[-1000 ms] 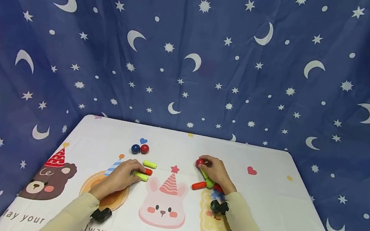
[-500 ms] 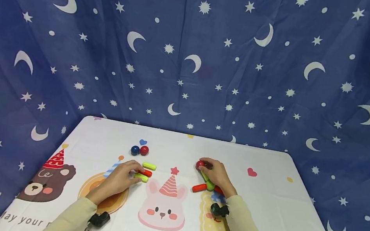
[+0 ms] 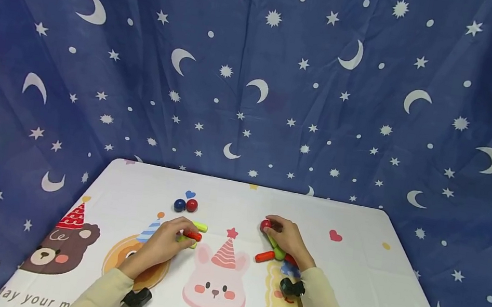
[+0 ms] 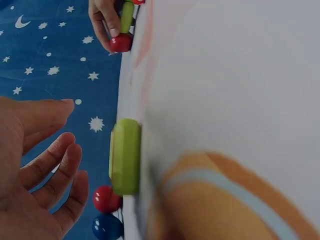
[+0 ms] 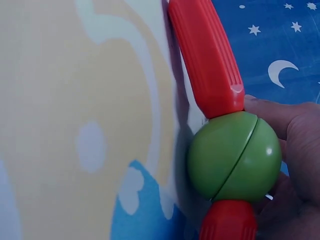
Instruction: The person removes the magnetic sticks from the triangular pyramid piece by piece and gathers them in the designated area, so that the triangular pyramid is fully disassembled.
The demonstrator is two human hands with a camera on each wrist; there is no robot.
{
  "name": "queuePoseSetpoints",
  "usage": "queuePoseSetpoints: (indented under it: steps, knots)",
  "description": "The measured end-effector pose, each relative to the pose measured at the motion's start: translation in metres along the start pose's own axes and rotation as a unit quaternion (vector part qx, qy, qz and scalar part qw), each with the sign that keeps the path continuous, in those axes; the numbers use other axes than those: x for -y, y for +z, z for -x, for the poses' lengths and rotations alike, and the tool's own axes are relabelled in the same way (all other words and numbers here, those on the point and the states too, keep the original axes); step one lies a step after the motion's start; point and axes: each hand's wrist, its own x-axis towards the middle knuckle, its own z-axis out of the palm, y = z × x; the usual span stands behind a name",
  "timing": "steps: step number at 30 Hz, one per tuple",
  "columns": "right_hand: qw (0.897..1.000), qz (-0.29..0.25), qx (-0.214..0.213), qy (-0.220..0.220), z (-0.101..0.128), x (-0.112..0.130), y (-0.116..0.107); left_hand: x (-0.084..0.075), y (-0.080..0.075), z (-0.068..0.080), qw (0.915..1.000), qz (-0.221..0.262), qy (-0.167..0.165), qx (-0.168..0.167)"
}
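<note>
Blue star-and-moon cloth hangs behind a table point(image 3: 352, 273) covered in a white cartoon-print sheet.

Right hand point(image 3: 287, 237), toward the right of the table's middle: fingers curled on a small build of sticks and balls. A red ball point(image 3: 265, 225) sits at its far tip under the fingertips; a green stick point(image 4: 127, 16) runs from it back to a green ball point(image 5: 234, 156). Two red sticks join that green ball; one red stick point(image 3: 264, 256) points out toward the table's centre, the other is mostly hidden under the hand. The right wrist view shows the ball resting against the palm.

Left hand point(image 3: 163, 243), left of middle: in the head view the fingers reach over a loose red stick point(image 3: 192, 235) and a yellow-green stick point(image 3: 189, 242) beneath it. In the left wrist view the fingers are spread and relaxed, gripping nothing, with a second yellow-green stick point(image 4: 125, 156) lying just beside them.

Toward the far edge, a blue ball point(image 3: 179, 205) and a second red ball point(image 3: 192, 205) lie touching each other, untouched by either hand.

Judgement: the build is partly made, with two balls and three sticks joined; three sticks and two balls remain loose.
</note>
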Motion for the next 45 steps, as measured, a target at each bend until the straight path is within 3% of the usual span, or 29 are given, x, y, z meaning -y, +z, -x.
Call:
queuePoseSetpoints:
  steps: [8, 16, 23, 33, 36, 45]
  knots:
    - [1.000, 0.008, 0.005, 0.012, 0.003, 0.003, 0.000, -0.021, 0.008, -0.017, 0.9991, 0.033, 0.027, 0.003]
    - [0.998, 0.049, 0.012, 0.025, 0.006, 0.008, -0.006, -0.031, 0.018, -0.029, 0.9971, 0.043, 0.061, -0.013]
    - [0.997, 0.042, 0.035, 0.047, 0.012, 0.003, -0.002, -0.039, 0.029, -0.035, 0.9981, 0.042, 0.046, -0.002]
    - [0.999, 0.021, 0.016, 0.043, 0.014, 0.002, 0.003, -0.045, 0.043, -0.043, 0.9963, 0.075, 0.042, -0.009]
    - [0.999, 0.015, 0.016, 0.049, 0.017, -0.001, 0.005, -0.044, 0.052, -0.045, 0.9956, 0.087, 0.033, 0.003]
    - [0.999, 0.001, -0.008, 0.042, 0.013, 0.003, 0.002, -0.046, 0.066, -0.062, 0.9944, 0.102, 0.025, 0.009]
